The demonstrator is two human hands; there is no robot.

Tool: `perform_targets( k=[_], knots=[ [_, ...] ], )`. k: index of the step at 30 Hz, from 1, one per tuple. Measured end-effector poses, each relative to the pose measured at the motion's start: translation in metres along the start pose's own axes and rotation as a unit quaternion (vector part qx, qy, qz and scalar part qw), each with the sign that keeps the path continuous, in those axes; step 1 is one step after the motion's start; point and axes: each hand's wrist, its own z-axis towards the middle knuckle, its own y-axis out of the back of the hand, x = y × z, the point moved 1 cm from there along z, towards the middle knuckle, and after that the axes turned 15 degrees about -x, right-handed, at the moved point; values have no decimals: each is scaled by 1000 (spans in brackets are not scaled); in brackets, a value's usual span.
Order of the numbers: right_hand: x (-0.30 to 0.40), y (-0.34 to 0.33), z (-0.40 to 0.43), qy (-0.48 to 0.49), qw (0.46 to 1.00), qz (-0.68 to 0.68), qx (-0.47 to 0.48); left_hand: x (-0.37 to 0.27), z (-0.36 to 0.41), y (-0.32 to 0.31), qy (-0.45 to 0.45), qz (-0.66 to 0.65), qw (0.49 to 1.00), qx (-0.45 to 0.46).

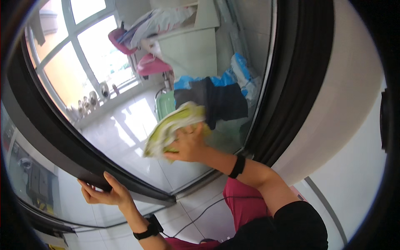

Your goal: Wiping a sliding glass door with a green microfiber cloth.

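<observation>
My right hand [189, 143] presses a crumpled yellow-green and white cloth [175, 128] against the glass pane [223, 136] of a dark-framed door. The cloth is slightly blurred, and its folds stick out past my fingers. Lower on the left, my left hand [107, 193] grips the edge of the dark door frame [67, 137], thumb on one side and fingers on the other. Each of my forearms wears a black band, and the left one carries a small dark box [155, 222].
Through the glass show a pink chair [153, 65], a white cabinet [190, 51], a green plastic container [165, 104], dark fabric [228, 100] and shoes [90, 100] along a window ledge. A black cable [200, 215] hangs near my legs. A dark door jamb [297, 78] stands at right.
</observation>
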Motion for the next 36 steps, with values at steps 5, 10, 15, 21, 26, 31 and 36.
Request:
perform_targets(
  k=[5,10,15,21,26,31,36],
  knots=[
    [-27,26,84,112,989,1,-93,2,6,8,-32,21,999,0],
    [-98,69,152,52,983,-127,-120,12,3,9,-18,56,998,14],
    [-204,96,207,-50,940,-229,-247,12,-4,4,-17,75,997,14],
    [-238,132,322,-240,905,-224,-271,5,-4,6,4,84,996,37],
    [-187,110,380,-175,916,-233,-277,6,-3,7,18,55,998,33],
    [-108,67,408,14,888,-322,-328,7,-4,5,17,34,998,49],
    [-14,38,414,114,949,-168,-241,4,-2,6,31,13,998,56]
  ],
)
